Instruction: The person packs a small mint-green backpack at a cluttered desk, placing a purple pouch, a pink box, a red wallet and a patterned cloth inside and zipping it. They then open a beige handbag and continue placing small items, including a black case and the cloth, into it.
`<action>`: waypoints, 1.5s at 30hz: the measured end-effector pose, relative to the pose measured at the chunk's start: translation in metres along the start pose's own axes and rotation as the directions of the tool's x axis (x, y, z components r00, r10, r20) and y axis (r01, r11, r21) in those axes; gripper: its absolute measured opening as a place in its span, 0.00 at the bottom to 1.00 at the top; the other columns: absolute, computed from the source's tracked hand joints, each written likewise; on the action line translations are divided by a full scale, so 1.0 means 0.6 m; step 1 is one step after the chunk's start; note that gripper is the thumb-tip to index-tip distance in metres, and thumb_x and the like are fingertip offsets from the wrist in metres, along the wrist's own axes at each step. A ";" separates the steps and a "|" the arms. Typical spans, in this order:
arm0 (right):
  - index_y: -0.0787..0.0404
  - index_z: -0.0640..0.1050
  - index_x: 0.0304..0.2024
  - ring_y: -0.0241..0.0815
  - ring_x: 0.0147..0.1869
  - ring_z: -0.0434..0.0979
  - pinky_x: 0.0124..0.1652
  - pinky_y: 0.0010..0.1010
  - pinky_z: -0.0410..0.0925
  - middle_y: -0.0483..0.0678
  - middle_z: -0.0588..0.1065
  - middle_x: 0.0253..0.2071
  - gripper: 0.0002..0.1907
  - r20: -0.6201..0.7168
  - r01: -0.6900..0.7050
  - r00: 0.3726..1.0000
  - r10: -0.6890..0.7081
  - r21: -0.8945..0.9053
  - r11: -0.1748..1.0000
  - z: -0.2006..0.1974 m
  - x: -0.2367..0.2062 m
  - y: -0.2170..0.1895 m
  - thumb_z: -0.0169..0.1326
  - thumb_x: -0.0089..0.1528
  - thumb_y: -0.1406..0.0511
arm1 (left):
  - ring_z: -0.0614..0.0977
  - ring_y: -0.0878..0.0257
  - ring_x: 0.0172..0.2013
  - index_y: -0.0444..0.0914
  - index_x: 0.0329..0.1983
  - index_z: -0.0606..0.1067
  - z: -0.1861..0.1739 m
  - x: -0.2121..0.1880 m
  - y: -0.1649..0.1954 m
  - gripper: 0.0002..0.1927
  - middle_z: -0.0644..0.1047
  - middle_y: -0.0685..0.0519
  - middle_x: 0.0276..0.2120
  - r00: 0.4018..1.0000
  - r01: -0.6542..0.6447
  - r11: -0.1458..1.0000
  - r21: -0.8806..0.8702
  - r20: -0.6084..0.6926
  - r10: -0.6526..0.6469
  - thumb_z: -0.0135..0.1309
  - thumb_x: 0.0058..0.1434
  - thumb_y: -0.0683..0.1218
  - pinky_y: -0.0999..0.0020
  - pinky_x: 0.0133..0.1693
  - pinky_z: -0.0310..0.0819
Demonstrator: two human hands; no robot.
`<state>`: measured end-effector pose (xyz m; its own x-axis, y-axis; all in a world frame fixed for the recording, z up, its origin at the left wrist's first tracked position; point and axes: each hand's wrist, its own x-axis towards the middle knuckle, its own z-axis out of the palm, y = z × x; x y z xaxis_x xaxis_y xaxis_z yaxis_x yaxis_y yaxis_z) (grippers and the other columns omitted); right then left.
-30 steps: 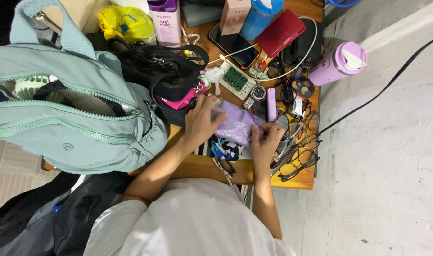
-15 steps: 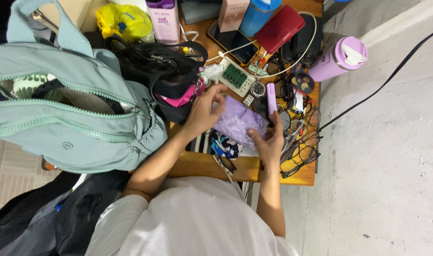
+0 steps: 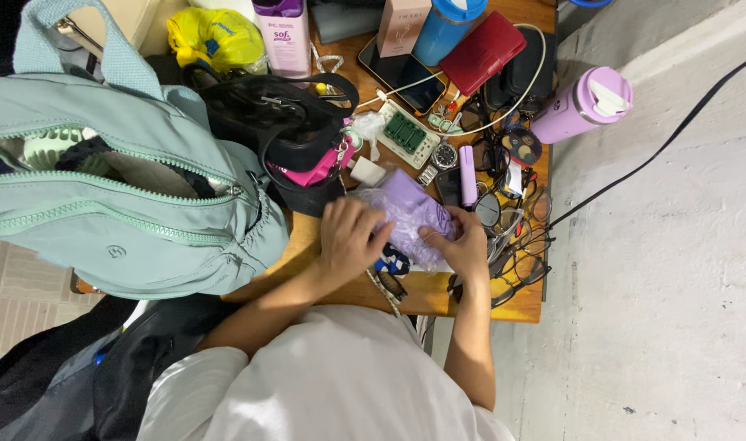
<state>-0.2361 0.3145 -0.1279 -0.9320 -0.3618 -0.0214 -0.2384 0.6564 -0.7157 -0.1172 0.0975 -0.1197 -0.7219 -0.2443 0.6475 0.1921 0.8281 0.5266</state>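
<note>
Both hands closed back in: left hand (image 3: 350, 237) and right hand (image 3: 463, 245) fingers pinched the purple plastic-wrapped pack (image 3: 410, 214), frame centre; it shifted down-left on the counter (image 3: 438, 294).

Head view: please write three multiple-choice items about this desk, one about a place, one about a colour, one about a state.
1. Where is the purple bottle?
A. right table edge
B. inside the backpack
C. on the floor

2. What colour is the backpack?
A. red
B. pale green
C. black

3. What holds the plastic bag?
A. nothing
B. left hand only
C. both hands

Answers:
1 A, it lies by the right edge.
2 B, its fabric is pale green.
3 C, left hand and right hand grip it.
</note>
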 end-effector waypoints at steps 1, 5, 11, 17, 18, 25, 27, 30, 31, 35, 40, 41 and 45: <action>0.66 0.81 0.49 0.41 0.41 0.72 0.41 0.33 0.67 0.51 0.76 0.37 0.35 -0.043 0.095 0.994 -0.100 -0.112 0.989 -0.001 -0.001 -0.007 0.82 0.44 0.61 | 0.73 0.57 0.37 0.41 0.35 0.74 -0.011 -0.006 0.011 0.10 0.72 0.54 0.35 1.000 0.008 1.000 -0.027 0.028 -0.007 0.62 0.64 0.50 0.59 0.39 0.62; 0.66 0.75 0.47 0.39 0.42 0.76 0.44 0.29 0.70 0.47 0.77 0.39 0.27 -0.113 0.029 0.994 -0.001 0.249 0.968 -0.001 -0.022 -0.056 0.73 0.49 0.66 | 0.79 0.59 0.41 0.42 0.47 0.78 -0.027 -0.021 0.028 0.14 0.78 0.54 0.39 0.788 0.429 0.888 -0.165 0.548 -0.279 0.60 0.68 0.56 0.59 0.44 0.73; 0.59 0.78 0.43 0.50 0.52 0.76 0.54 0.37 0.69 0.51 0.80 0.47 0.15 -0.261 0.565 0.779 -0.570 -0.101 0.819 0.001 -0.078 -0.152 0.64 0.55 0.74 | 0.76 0.67 0.59 0.43 0.74 0.47 0.012 -0.016 0.003 0.37 0.64 0.55 0.65 0.742 0.648 0.135 -0.750 0.581 -0.336 0.52 0.70 0.53 0.68 0.57 0.72; 0.61 0.79 0.49 0.56 0.59 0.76 0.58 0.41 0.68 0.54 0.78 0.53 0.17 0.081 0.452 0.860 -0.504 0.339 0.825 -0.004 -0.094 -0.188 0.65 0.57 0.71 | 0.77 0.64 0.53 0.34 0.71 0.61 -0.004 0.022 -0.013 0.27 0.75 0.50 0.55 0.720 0.468 0.054 -0.882 0.345 -0.602 0.52 0.72 0.44 0.65 0.55 0.73; 0.61 0.79 0.49 0.55 0.58 0.76 0.58 0.41 0.68 0.54 0.78 0.52 0.16 0.008 0.460 0.877 -0.480 0.265 0.847 -0.001 -0.089 -0.183 0.63 0.59 0.71 | 0.76 0.65 0.54 0.35 0.71 0.61 -0.016 0.025 -0.015 0.26 0.75 0.51 0.56 0.763 0.461 0.187 -0.868 0.279 -0.583 0.52 0.73 0.43 0.67 0.57 0.71; 0.57 0.81 0.42 0.51 0.48 0.74 0.49 0.42 0.64 0.50 0.79 0.42 0.11 -0.053 0.441 0.880 -0.471 -0.275 0.854 0.060 -0.046 -0.115 0.62 0.57 0.65 | 0.72 0.69 0.49 0.33 0.70 0.64 -0.060 0.038 -0.022 0.24 0.74 0.54 0.52 0.794 0.486 0.400 -0.777 0.202 -0.573 0.51 0.74 0.45 0.74 0.53 0.67; 0.56 0.79 0.42 0.45 0.44 0.73 0.45 0.38 0.63 0.48 0.77 0.39 0.04 -0.145 0.179 0.974 -0.173 0.031 0.983 0.059 -0.042 -0.093 0.59 0.65 0.65 | 0.73 0.69 0.53 0.32 0.69 0.64 -0.061 0.039 -0.025 0.22 0.74 0.53 0.54 0.825 0.443 0.454 -0.773 0.154 -0.543 0.50 0.76 0.47 0.74 0.57 0.67; 0.59 0.75 0.47 0.40 0.41 0.70 0.40 0.32 0.62 0.49 0.73 0.41 0.07 -0.127 -0.047 0.975 0.180 0.677 0.734 0.045 -0.044 -0.073 0.52 0.72 0.62 | 0.73 0.68 0.54 0.32 0.69 0.64 -0.063 0.035 -0.033 0.23 0.74 0.53 0.55 0.830 0.435 0.467 -0.770 0.140 -0.540 0.48 0.77 0.49 0.73 0.59 0.67; 0.59 0.74 0.48 0.37 0.46 0.70 0.46 0.29 0.64 0.47 0.72 0.44 0.07 -0.233 0.144 0.971 0.052 0.746 0.650 0.043 -0.047 -0.072 0.50 0.74 0.62 | 0.74 0.68 0.53 0.32 0.69 0.63 -0.061 0.033 -0.034 0.24 0.74 0.53 0.55 0.822 0.446 0.448 -0.775 0.157 -0.548 0.47 0.76 0.50 0.73 0.57 0.68; 0.56 0.66 0.50 0.49 0.67 0.69 0.65 0.44 0.65 0.51 0.68 0.60 0.06 -0.345 0.514 0.857 -0.382 0.608 0.605 0.088 -0.064 -0.107 0.45 0.73 0.62 | 0.77 0.66 0.40 0.36 0.71 0.62 -0.031 0.012 -0.021 0.27 0.78 0.51 0.44 0.650 0.738 0.365 -0.568 0.452 -0.611 0.44 0.73 0.52 0.71 0.45 0.74; 0.64 0.68 0.61 0.65 0.80 0.57 0.76 0.55 0.49 0.64 0.62 0.72 0.18 -0.181 0.629 0.768 -0.614 0.034 0.777 0.113 -0.039 -0.145 0.39 0.70 0.67 | 0.75 0.68 0.40 0.31 0.56 0.74 0.017 -0.009 0.015 0.18 0.77 0.50 0.38 0.758 0.608 0.400 -0.686 0.352 -0.549 0.45 0.76 0.51 0.68 0.43 0.72; 0.66 0.66 0.65 0.65 0.80 0.56 0.76 0.54 0.49 0.64 0.60 0.73 0.21 -0.220 0.614 0.773 -0.596 0.022 0.789 0.108 -0.023 -0.146 0.40 0.70 0.67 | 0.73 0.68 0.35 0.31 0.52 0.76 0.018 -0.010 0.017 0.18 0.76 0.51 0.33 0.688 0.687 0.359 -0.632 0.407 -0.601 0.45 0.77 0.51 0.68 0.38 0.72; 0.69 0.60 0.73 0.68 0.84 0.49 0.78 0.55 0.46 0.67 0.56 0.76 0.28 -0.248 0.568 0.790 -0.560 -0.046 0.822 0.098 -0.018 -0.152 0.39 0.71 0.69 | 0.74 0.71 0.37 0.31 0.52 0.74 0.004 -0.001 0.013 0.17 0.77 0.54 0.37 0.800 0.542 0.361 -0.759 0.333 -0.500 0.44 0.75 0.50 0.70 0.42 0.72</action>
<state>-0.1884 0.2194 -0.1033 -0.6708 -0.4895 0.5571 -0.7378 0.3642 -0.5684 -0.1167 0.1054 -0.1170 -0.8946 -0.4412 0.0709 0.1826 -0.2160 0.9592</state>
